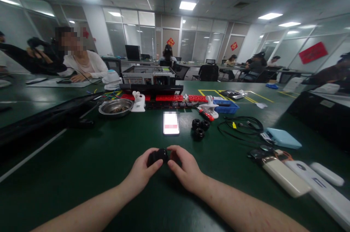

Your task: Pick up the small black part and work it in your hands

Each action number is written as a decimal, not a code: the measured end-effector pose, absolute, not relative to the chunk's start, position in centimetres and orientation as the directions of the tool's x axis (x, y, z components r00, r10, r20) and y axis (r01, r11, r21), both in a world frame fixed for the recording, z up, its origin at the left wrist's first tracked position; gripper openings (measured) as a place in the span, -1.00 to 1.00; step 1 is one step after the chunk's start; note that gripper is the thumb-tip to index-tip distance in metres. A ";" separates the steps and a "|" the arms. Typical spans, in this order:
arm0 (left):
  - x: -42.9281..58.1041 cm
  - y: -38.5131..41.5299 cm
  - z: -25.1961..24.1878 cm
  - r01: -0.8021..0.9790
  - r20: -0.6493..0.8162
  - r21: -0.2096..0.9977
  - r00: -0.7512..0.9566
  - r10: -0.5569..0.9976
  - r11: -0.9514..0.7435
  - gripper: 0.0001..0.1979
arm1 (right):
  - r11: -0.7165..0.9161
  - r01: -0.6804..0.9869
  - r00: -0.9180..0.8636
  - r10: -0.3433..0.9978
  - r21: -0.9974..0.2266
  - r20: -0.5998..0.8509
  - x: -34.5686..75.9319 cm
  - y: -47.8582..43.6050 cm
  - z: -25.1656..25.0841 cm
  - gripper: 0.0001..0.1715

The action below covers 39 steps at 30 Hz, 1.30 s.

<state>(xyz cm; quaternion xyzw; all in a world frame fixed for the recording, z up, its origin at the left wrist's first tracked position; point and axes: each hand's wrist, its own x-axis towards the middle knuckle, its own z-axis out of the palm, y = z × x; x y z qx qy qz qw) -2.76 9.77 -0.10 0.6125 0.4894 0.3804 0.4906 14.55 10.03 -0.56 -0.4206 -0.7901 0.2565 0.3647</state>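
Note:
My left hand [146, 166] is closed around a black round piece [163, 154], thumb in front and fingers behind. Its exact kind is hard to make out. Close by on the right, my right hand [184, 168] curves with thumb and fingers apart, fingertips near the piece's side; nothing shows in its grasp. Beyond the hands lies a phone [171, 122] with a bright screen. To its right, several black ring-shaped pieces [199, 132] sit grouped on the dark green table [131, 206].
Farther back stand a metal bowl [113, 109] of small parts, a white clip stand [211, 108], a red-handled screwdriver [207, 115] and a blue tray [229, 108]. Cables [243, 124], a light-blue box [283, 138] and a cream power bank [286, 176] lie right. A person [84, 64] sits across.

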 end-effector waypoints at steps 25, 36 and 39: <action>-2.5 9.5 0.4 0.201 -0.150 0.970 0.068 0.986 0.134 -0.61 | 0.551 0.791 -0.482 0.829 -0.264 0.285 14.0 9.9 -1.4 -0.35; -2.5 9.4 0.3 0.259 -0.061 0.966 0.276 0.959 -0.014 -0.69 | 0.408 0.482 -0.431 0.881 -0.775 0.196 14.4 11.2 -1.3 -0.55; -2.5 9.4 0.5 0.292 -0.088 0.956 0.343 0.935 -0.017 -0.69 | 0.435 0.445 -0.485 0.852 -0.783 0.197 14.5 11.4 -1.5 -0.63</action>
